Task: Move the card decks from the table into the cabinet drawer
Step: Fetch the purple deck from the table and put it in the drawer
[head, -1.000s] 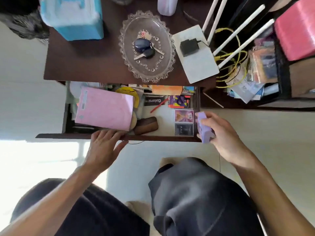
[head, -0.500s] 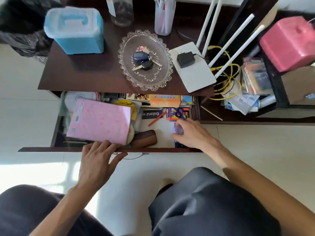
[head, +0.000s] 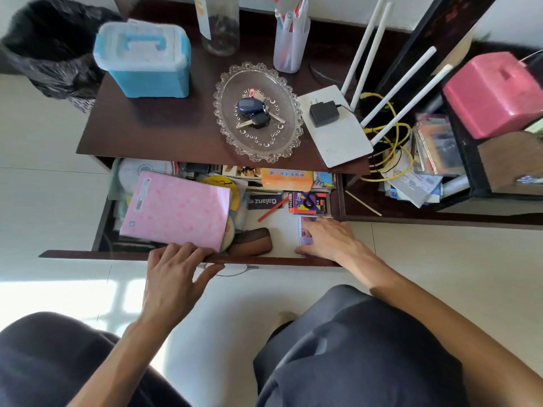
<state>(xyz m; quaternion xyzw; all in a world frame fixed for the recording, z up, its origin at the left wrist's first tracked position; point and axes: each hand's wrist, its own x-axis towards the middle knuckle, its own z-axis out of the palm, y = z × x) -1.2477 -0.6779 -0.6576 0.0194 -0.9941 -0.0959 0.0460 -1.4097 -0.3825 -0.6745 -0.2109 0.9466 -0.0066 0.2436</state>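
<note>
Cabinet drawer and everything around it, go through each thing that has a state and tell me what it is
cabinet drawer: pulled open, cluttered
purple card deck: lying flat in drawer, under right hand
right hand: flat on the deck, fingers spread
left hand: resting on drawer front edge, holding nothing
blue storage box: lid shut
glass dish: holds keys
pen cup: upright, pens inside

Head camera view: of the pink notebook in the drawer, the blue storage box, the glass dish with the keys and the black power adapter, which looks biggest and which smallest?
1. Pink notebook
2. Blue storage box and glass dish: they look about alike, and the notebook lies nearer the camera, so the top ranks are unsure.
3. Black power adapter, clearly smallest.
</note>
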